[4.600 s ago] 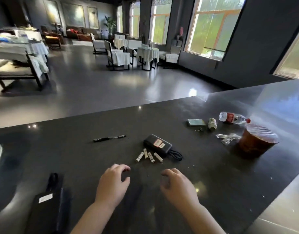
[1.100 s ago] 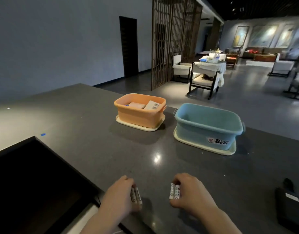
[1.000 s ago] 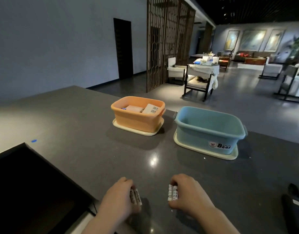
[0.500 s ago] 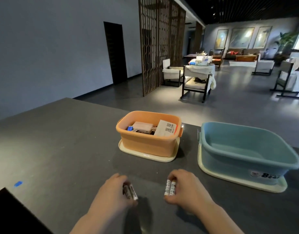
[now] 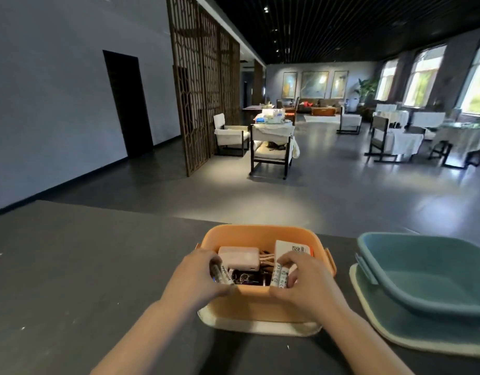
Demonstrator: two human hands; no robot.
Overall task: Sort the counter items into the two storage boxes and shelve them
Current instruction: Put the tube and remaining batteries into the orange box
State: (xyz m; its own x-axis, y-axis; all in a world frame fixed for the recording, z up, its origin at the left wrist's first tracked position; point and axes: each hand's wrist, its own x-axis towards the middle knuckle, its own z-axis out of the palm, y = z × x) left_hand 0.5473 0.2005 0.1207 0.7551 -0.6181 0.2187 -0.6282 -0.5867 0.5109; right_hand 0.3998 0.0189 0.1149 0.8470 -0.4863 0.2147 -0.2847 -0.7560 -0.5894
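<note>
— From the head camera: where are the batteries?

— Two in the left hand [image 5: 197, 277], pinched between thumb and fingers; two more [image 5: 280, 276] pinched the same way in the right hand [image 5: 305, 281]. Both pairs poised over the near edge of the orange box [image 5: 260, 231], just above its opening.

— Long axis?

— Right pair near upright, leaning a little outward. Left pair [image 5: 223, 276] tilted, tops toward the left, lower ends toward the middle of the box.

— Direction to the drop spot?

— Straight down and slightly forward. Already inside: a pink charger [image 5: 239, 257] with cables and a white carton [image 5: 287, 246] toward the far side, dark clutter below. Free space looks to be at the near side, directly under the fingertips.

— Nearer hand?

— Equal, judging by this view; one at each near corner. Probably enough just to loosen both pinches.

— Blue box [image 5: 423, 277]?

— Well off to the right on its pale mat [image 5: 374, 315], nothing visible inside, not involved here.
</note>
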